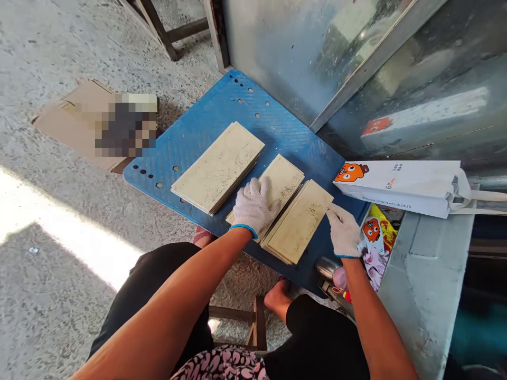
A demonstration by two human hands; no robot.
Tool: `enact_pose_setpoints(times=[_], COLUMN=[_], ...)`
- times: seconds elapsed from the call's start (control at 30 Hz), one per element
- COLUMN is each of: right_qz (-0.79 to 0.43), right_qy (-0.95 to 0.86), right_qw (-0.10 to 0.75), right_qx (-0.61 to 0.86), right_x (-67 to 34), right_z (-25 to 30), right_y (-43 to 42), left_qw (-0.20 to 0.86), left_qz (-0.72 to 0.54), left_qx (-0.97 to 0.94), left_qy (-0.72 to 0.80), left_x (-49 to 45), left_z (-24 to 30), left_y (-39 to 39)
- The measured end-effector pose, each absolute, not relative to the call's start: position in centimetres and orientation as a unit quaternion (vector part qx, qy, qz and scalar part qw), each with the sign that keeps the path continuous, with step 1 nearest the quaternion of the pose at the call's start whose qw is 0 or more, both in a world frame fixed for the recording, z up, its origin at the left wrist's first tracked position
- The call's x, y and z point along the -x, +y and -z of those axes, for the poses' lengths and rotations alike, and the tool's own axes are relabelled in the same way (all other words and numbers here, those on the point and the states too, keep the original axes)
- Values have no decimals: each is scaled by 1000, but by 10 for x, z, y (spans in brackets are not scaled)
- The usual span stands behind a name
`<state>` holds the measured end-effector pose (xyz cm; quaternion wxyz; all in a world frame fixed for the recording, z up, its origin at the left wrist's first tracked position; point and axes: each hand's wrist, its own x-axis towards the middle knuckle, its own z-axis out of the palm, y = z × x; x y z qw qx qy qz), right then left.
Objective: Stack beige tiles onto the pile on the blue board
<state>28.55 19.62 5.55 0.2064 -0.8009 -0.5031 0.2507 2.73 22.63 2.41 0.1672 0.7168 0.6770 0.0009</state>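
Three stacks of thin cream rectangular sheets lie on a blue plastic board (222, 113). My left hand (253, 207), in a white knit glove, rests flat with fingers spread on the middle stack (283, 177). My right hand (344, 230), also gloved, touches the right edge of the nearest stack (299, 221), fingers curled against that edge. A third stack (217, 167) lies apart to the left, untouched.
A white paper bag (400, 186) with an orange cartoon lies at the right, beside a grey metal housing (423, 274). A metal flask (328, 269) and coloured wrappers sit below it. Flattened cardboard (79, 113) lies on the concrete floor. Metal sheet panels rise behind.
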Motion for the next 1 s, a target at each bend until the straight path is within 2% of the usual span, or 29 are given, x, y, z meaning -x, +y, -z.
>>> enact_pose_setpoints(times=[0.1, 0.27, 0.5, 0.7, 0.8, 1.0], right_qz=[-281, -322, -304, -375, -428, -509], right_qy=[-472, -389, -281, -262, -265, -316], right_qw=[224, 301, 381, 491, 486, 396], right_qx=[805, 809, 826, 742, 715, 695], right_x=[-287, -288, -290, -239, -194, -122], right_z=[-58, -75, -102, -92, -79, -53], right_y=[163, 115, 67, 54, 41, -13], left_qw=[165, 163, 196, 315, 394, 478], left_qz=[-1, 48, 97, 73, 47, 22], left_qx=[-719, -714, -702, -669, -672, -646], left_qy=[675, 680, 678, 669, 625, 595], left_x=[-28, -30, -27, -19, -9, 15], left_z=[-26, -36, -70, -92, -90, -69], left_y=[227, 229, 205, 140, 95, 16])
